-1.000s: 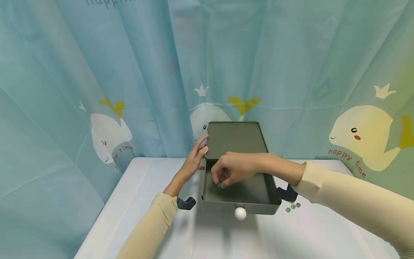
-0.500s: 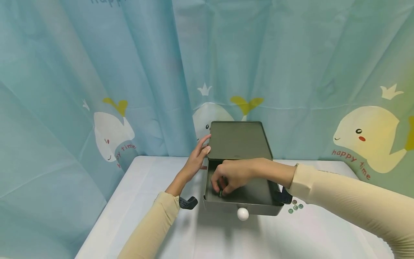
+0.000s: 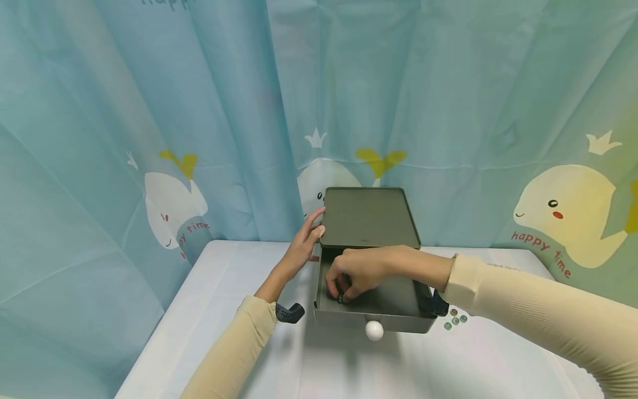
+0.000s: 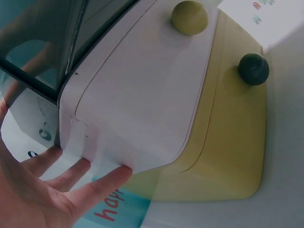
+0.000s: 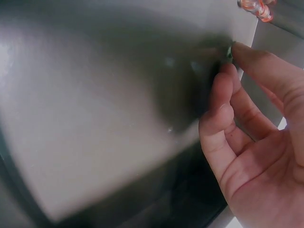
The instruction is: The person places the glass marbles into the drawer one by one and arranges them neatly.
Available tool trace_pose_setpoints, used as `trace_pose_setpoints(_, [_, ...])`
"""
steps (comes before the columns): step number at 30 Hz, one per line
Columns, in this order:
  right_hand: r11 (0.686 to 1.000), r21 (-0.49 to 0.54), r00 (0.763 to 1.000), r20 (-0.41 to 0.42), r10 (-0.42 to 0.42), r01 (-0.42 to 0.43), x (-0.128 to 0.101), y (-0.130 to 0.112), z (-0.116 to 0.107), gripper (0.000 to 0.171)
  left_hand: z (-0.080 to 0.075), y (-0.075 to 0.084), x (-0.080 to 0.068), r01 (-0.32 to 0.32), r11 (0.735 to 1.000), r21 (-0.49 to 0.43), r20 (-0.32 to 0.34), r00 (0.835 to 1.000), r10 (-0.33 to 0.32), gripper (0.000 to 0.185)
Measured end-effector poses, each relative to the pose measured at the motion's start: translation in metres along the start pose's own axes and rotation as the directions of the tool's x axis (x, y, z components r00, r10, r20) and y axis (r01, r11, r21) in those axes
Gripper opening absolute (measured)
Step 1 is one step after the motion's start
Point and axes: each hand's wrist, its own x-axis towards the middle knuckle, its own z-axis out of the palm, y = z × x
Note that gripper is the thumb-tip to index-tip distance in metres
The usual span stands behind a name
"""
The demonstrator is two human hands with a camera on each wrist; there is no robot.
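A small grey-green drawer cabinet (image 3: 368,216) stands at the back of the white table (image 3: 224,310). Its top drawer (image 3: 399,302), with a white knob (image 3: 374,330), is pulled out. My left hand (image 3: 305,237) lies with straight fingers against the cabinet's left side; in the left wrist view the fingertips (image 4: 105,182) touch that pale side wall (image 4: 142,95). My right hand (image 3: 351,272) reaches into the drawer's front left corner and pinches a small green bead (image 3: 340,299). The right wrist view shows the bead (image 5: 229,51) at my fingertips, just over the grey drawer floor (image 5: 104,109).
Three small green beads (image 3: 455,320) lie on the table right of the drawer. A blue whale-print curtain (image 3: 149,138) closes in the table at the back and sides. In the left wrist view a yellow lower drawer (image 4: 232,142) carries a dark knob (image 4: 253,69).
My right hand has sunk a little deeper towards the drawer's front left corner with the bead. The left hand has stayed on the cabinet's side.
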Motion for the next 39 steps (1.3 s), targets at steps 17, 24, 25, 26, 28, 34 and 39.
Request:
trace_pose_setpoints(17, [0.999, 0.002, 0.996, -0.072, -0.052, 0.052, -0.014, -0.002, -0.005, 0.017, 0.003, -0.005, -0.003, 0.009, 1.0, 0.002, -0.008, 1.0, -0.009, 0.053])
trace_pose_setpoints(24, [0.995, 0.025, 0.976, -0.198, -0.095, 0.102, -0.034, -0.003, -0.014, 0.019, 0.003, -0.007, -0.004, 0.007, 1.0, 0.004, -0.009, 1.0, -0.007, 0.055])
trace_pose_setpoints(25, [0.994, 0.023, 0.971, -0.22, -0.098, 0.106, -0.038, -0.004, -0.015, 0.019, 0.003, -0.007, -0.004, 0.006, 1.0, 0.003, -0.009, 1.0, -0.006, 0.055])
trace_pose_setpoints(26, [0.993, 0.021, 0.965, -0.241, -0.104, 0.112, -0.041, -0.004, -0.016, 0.019, 0.003, -0.007, -0.004, 0.009, 1.0, 0.004, -0.011, 1.0, -0.009, 0.055])
trace_pose_setpoints(28, [0.993, 0.022, 0.952, -0.287, -0.108, 0.12, -0.048, -0.004, -0.018, 0.018, 0.003, -0.007, -0.004, 0.014, 1.0, 0.004, -0.014, 1.0, -0.014, 0.055])
trace_pose_setpoints(34, [0.987, 0.025, 0.887, -0.444, -0.131, 0.159, -0.074, 0.005, -0.02, 0.017, 0.003, -0.005, -0.002, 0.009, 1.0, 0.009, -0.011, 1.0, -0.009, 0.056])
trace_pose_setpoints(39, [0.99, 0.047, 0.827, -0.557, -0.082, 0.129, -0.101, 0.017, -0.021, 0.018, 0.002, -0.001, 0.0, -0.007, 1.0, 0.002, -0.01, 1.0, 0.007, 0.057])
